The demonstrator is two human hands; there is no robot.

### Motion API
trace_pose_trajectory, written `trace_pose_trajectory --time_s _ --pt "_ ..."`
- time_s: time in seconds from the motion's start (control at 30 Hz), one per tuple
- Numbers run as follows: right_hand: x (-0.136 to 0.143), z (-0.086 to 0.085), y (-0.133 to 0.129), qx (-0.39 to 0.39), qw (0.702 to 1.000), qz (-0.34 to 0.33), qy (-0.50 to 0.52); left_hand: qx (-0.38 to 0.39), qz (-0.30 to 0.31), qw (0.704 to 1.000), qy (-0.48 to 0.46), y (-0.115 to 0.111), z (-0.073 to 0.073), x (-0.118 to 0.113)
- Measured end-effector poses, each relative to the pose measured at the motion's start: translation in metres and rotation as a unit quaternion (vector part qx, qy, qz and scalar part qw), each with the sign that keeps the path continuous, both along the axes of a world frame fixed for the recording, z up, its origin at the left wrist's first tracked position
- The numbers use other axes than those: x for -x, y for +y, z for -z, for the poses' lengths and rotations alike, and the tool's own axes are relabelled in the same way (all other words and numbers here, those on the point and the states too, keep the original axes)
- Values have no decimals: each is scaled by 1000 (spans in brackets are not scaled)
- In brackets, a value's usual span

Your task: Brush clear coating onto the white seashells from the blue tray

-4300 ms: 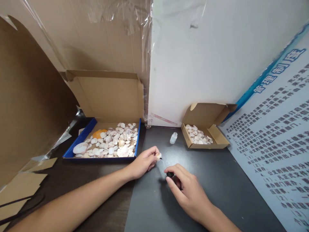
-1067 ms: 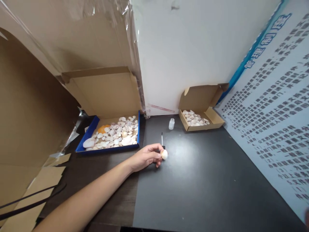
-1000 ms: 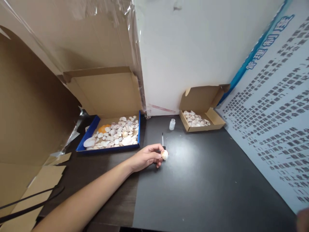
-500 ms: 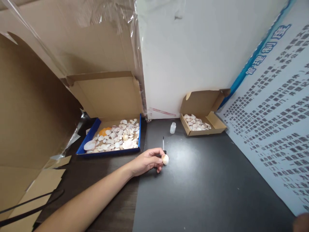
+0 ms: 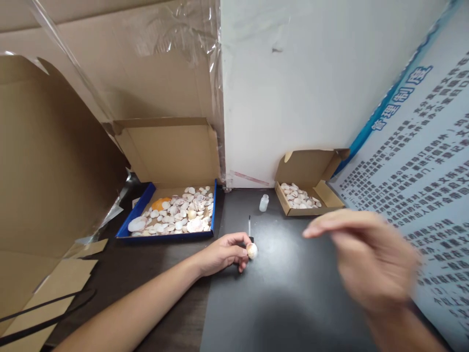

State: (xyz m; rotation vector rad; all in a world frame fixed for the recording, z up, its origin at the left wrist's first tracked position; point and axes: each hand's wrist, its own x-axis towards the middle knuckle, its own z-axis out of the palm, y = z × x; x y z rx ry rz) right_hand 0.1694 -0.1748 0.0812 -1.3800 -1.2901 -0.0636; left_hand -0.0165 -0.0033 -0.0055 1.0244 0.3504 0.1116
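The surface point(image 5: 234, 313) was smooth and dark grey on the right, brown and wood-grained on the left, with a pale sheen near its middle. Cardboard walls point(image 5: 164, 83), partly covered with glossy clear film, stood behind and to the left; a white panel point(image 5: 252, 107) closed the back, and a printed poster point(image 5: 406, 161) with a blue border slanted along the right. The left hand point(image 5: 227, 254) pinched a small seashell point(image 5: 252, 251) above the surface, and just beyond its fingertips lay a black-capped brush point(image 5: 249, 229). The right hand point(image 5: 370, 259), blurred, hung over the right side, fingers partly bent; whether it held anything could not be told. A small translucent bottle point(image 5: 264, 203) stood uncapped near an open brown box point(image 5: 304, 211) of shells, while a larger blue-sided box point(image 5: 146, 196), also open and full of shells, sat on the left
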Motion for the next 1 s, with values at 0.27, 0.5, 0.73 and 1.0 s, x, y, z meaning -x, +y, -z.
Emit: trace_pose_trajectory --time_s 0.27,0.5,0.73,1.0 --pt "18 63 47 228 958 -109 -137 19 -19 999 -37 1 3 0" --pt "27 65 49 277 940 -130 -152 13 -3 999 -48 0 2 1" --pt "28 73 51 274 944 -106 -149 -20 19 999 -42 -3 -2 0" --pt "29 75 52 291 941 -91 -147 -39 65 997 -7 -3 -1 0"
